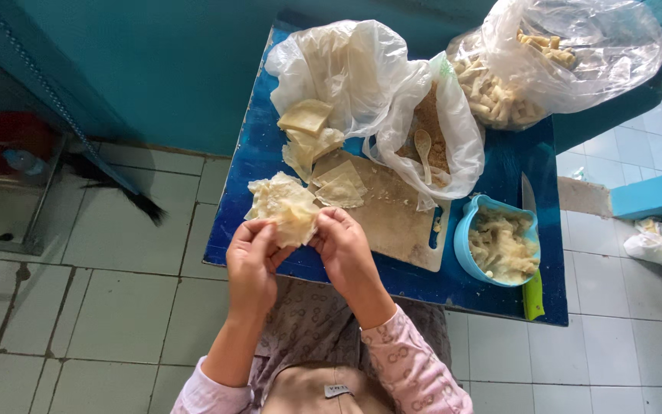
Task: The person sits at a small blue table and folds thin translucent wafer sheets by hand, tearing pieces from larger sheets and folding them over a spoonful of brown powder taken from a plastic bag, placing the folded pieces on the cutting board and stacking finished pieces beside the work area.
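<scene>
Both hands pinched one thin, crumpled dough wrapper above the blue table's near edge: left hand closed on its lower-left, right hand gripping its right side.

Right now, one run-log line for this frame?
left hand: pinching thin pale dough wrapper | right hand: pinching same wrapper | below: blue table, worn cutting board | blue bowl: right

Two clear plastic bags at table's far edge; white bag on floor, right.
</scene>
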`<state>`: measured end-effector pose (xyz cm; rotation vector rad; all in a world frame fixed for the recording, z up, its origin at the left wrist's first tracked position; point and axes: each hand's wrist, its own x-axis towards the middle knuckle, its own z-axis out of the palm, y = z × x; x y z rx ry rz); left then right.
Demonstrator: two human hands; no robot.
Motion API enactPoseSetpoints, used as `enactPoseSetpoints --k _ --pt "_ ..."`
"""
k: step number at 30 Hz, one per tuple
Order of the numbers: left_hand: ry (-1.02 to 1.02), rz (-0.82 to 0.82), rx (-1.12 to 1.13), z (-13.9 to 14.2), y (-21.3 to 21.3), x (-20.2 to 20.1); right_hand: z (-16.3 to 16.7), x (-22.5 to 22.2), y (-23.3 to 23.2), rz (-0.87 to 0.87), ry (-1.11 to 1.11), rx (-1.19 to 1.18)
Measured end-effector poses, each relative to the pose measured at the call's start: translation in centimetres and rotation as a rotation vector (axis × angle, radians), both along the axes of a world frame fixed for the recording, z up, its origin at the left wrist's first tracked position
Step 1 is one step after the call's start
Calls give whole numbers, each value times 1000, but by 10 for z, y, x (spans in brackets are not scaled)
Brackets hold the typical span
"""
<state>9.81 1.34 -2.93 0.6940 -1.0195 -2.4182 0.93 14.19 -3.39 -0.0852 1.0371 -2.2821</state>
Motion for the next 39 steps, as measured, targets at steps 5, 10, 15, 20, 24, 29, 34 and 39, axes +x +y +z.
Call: enactPoseSetpoints --k 5,10,15,20,24,29,34,39 --pt "166 56 280 -6 -13 11 28 -10 3 -118 -335 -7" --pt "98 66 298 -1 -21 20 50 -14 -12 -391 163 478" --pt "147 34 234 13 -12 21 50 -17 -35 -409 1357 765" --pt "258 0 273 26 0 21 41 6 -13 -244 1147 742" --pt "291 -59 361 24 30 11 25 28 17 15 318 325" --pt "292 -232 321 16 55 12 6 31 54 -109 253 230" --pt "-34 -194 -318 10 51 -7 2 3 74 -84 311 445" --pt "-120 -27 -1050 15 38 -46 20 -30 52 -268 792 801"
